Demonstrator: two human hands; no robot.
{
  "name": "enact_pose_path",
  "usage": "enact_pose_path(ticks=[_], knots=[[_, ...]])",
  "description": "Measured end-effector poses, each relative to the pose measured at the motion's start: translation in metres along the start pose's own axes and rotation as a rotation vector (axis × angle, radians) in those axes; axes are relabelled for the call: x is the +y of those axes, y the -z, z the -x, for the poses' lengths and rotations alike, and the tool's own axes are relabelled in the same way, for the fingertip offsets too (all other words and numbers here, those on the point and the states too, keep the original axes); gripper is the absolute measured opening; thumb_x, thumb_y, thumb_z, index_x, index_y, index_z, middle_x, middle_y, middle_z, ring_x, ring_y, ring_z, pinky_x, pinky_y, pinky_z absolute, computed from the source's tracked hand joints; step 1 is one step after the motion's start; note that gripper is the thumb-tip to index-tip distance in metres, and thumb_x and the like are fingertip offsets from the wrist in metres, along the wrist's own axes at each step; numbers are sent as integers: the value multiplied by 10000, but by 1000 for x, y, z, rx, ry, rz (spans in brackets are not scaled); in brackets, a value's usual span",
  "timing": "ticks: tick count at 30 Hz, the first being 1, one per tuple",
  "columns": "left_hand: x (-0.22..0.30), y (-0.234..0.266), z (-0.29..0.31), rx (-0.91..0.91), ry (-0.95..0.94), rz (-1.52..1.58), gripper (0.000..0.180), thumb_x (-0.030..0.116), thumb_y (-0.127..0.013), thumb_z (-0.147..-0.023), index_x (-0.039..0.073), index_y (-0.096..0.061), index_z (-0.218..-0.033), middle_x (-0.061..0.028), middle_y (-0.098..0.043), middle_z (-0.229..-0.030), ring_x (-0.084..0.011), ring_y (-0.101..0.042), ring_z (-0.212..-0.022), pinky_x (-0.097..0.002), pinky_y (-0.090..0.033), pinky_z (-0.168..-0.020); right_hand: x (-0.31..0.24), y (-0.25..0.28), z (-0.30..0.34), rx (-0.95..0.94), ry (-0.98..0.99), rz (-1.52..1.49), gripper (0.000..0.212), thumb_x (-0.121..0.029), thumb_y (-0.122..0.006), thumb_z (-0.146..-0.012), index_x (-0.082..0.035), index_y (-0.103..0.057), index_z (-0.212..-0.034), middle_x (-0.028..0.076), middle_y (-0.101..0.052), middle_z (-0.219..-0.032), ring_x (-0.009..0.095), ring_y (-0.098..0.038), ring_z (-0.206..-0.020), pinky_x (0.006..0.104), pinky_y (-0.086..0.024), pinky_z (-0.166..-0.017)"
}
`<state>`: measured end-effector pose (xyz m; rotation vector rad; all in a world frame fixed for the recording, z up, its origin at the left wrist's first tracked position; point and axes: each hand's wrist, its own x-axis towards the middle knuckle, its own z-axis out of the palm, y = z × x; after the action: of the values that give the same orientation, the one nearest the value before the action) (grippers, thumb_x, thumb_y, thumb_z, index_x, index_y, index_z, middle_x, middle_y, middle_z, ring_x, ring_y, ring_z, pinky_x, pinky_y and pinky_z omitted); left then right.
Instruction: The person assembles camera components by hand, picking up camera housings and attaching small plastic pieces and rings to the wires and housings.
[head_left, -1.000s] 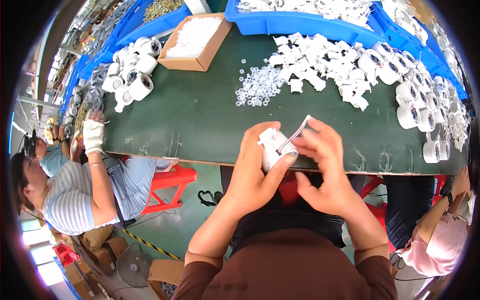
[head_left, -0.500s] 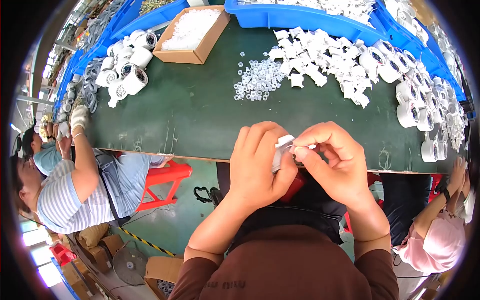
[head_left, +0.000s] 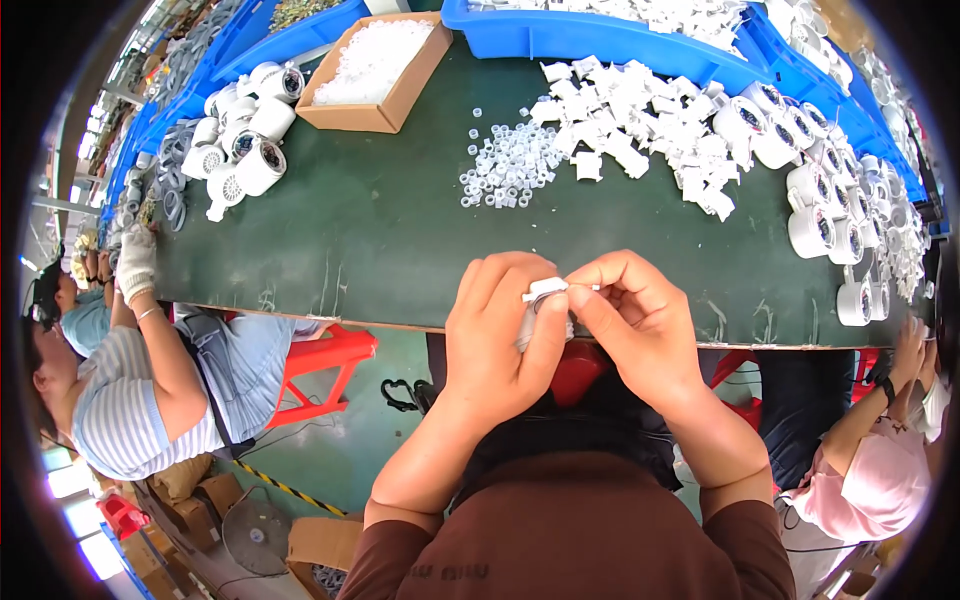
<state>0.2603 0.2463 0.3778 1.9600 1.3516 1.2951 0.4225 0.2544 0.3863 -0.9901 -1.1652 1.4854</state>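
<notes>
Left hand (head_left: 502, 335): wrapped around white housing (head_left: 547, 287), at table's (head_left: 400, 240) near edge.
Right hand (head_left: 645, 335): pinching small white connector (head_left: 596, 287) beside it.
Connector risk: strain, if tugged hard.
Housing risk: drop, if left grip slackens.
Translucent rings (head_left: 510, 168): loose, farther off.

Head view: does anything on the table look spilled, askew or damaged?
A few small clear rings lie loose on the green table, apart from their pile, so they look slightly strayed. No damage stands out; the left hand covers much of the white part, so I can't judge that.
</notes>
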Motion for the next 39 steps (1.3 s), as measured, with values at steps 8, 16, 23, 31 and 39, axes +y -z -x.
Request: enact_pose_path(ticks=[8,16,23,31,39], knots=[[-4,3,4,59,19,2,97,45,-606,-893,0,-661,-958,-151,-675,-1027,-293,-618,-914,-375,-489,-821,-28,62,-74,74,335,979,142,-98,-709,-925,-32,-694,-1049,62,-692,-976,144,-645,-829,305,-522,-759],[-5,10,7,70,52,-10,97,42,-603,-893,4,-666,-957,-149,-671,-1040,-295,-616,-914,-376,-489,-818,-23,68,-78,-49,439,1304,213,32,-632,-883,-45,-649,-1081,128,-688,-1029,282,-661,-931,386,-541,-788],[-8,10,5,99,36,-43,94,49,-605,-907,2,-668,-960,-151,-671,-1044,-290,-611,-915,-369,-485,-811,-37,69,-41,42,440,1304,191,-62,-683,-911,-38,-669,-1099,114,-664,-984,270,-638,-867,365,-522,-747],[-8,9,7,124,55,-75,101,64,-603,-935,-5,-668,-968,-156,-667,-1050,-286,-615,-935,-367,-485,-830,-42,61,-3,-77,264,1336,280,-120,-714,-897,-50,-661,-1164,128,-615,-981,322,-622,-841,408,-500,-726],[-1,6,4,152,124,-102,135,95,-598,-960,0,-683,-1006,-138,-662,-1065,-283,-615,-975,-361,-479,-868,-40,50,-6,-158,181,714,364,51,-645,-893,-34,-647,-1248,63,-638,-1056,194,-664,-970,313,-525,-844]])
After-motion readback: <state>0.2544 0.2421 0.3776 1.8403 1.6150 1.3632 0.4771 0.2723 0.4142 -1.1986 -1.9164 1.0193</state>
